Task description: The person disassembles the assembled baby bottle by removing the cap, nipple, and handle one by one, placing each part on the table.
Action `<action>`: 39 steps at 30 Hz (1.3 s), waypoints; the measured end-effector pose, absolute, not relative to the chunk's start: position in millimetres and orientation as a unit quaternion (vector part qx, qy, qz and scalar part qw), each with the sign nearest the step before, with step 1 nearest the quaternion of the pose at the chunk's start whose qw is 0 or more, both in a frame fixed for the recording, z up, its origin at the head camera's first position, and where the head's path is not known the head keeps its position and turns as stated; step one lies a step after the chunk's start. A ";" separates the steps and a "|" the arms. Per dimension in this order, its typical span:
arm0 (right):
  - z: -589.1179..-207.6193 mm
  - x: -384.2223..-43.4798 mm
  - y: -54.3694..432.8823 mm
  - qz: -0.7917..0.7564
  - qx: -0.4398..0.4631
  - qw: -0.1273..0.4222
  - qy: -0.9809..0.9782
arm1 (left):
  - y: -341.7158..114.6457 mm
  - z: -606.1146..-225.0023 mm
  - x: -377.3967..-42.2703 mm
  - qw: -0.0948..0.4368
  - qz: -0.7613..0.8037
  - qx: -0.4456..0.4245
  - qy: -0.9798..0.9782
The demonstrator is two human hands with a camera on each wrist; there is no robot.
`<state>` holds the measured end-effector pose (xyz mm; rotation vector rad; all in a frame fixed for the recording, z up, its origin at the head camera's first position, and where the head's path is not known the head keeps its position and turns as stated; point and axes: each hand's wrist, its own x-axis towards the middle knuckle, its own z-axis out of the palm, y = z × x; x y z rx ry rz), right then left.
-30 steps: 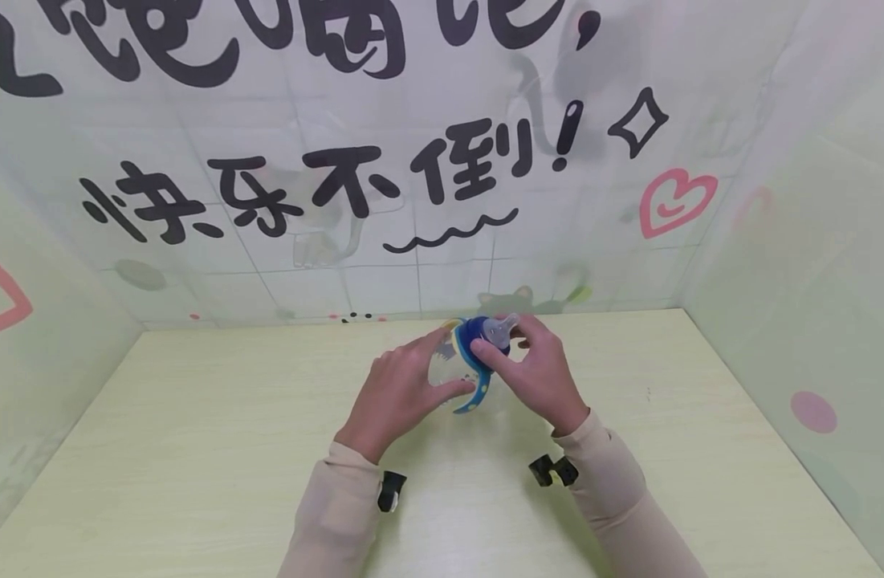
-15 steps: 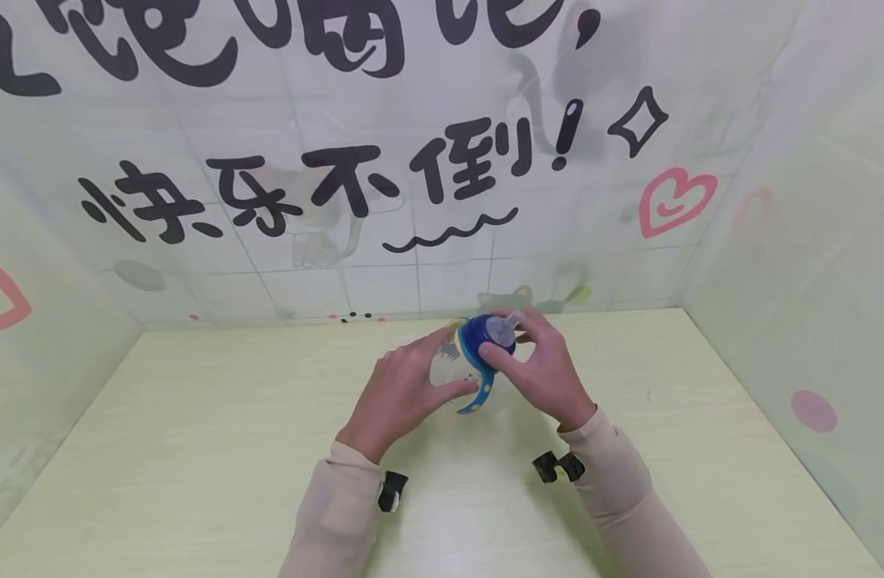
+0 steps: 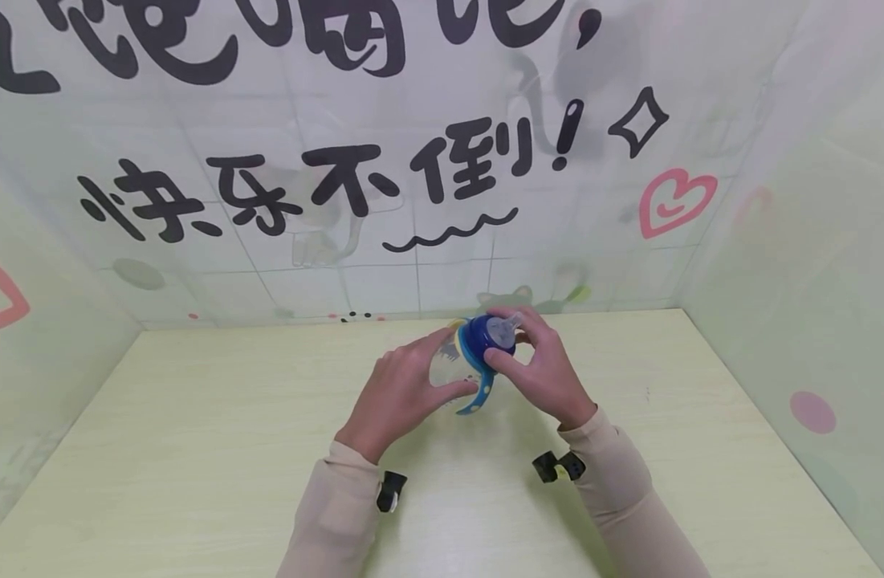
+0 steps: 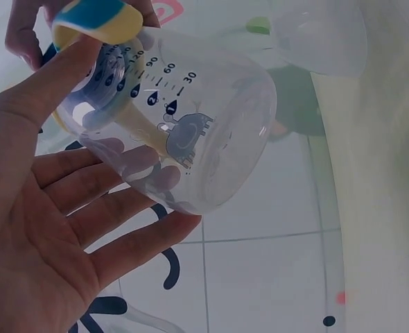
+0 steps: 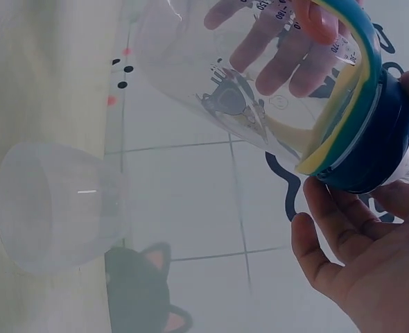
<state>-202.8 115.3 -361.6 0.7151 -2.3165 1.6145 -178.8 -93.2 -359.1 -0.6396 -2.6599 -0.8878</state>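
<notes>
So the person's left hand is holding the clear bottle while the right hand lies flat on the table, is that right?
Not quite: the right hand is not on the table. It grips the dark blue collar at the bottle's teat end, as the head view shows. The left hand does hold the clear bottle.

Beneath the baby bottle (image 3: 474, 343), a pale wood-grained table (image 3: 210, 449) was seen; near that bottle, a translucent cup (image 5: 66, 208) was stood on it, wide end down.
</notes>
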 end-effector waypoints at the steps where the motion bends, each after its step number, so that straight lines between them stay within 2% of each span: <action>1: -361.6 -202.7 115.3 0.548 0.244 0.115 -0.792 | -93.2 -359.1 -178.9 0.132 -0.306 -0.220 -0.917; 12: -359.7 -199.9 110.1 0.528 0.172 0.144 -0.819 | -94.7 -360.0 -180.0 0.138 -0.297 -0.220 -0.919; 25: -357.1 -190.2 98.0 0.511 0.100 0.145 -0.841 | -94.0 -359.4 -179.8 0.140 -0.290 -0.212 -0.923; 39: -359.0 -193.8 101.3 0.524 0.138 0.148 -0.827 | -94.4 -360.5 -180.4 0.142 -0.292 -0.218 -0.920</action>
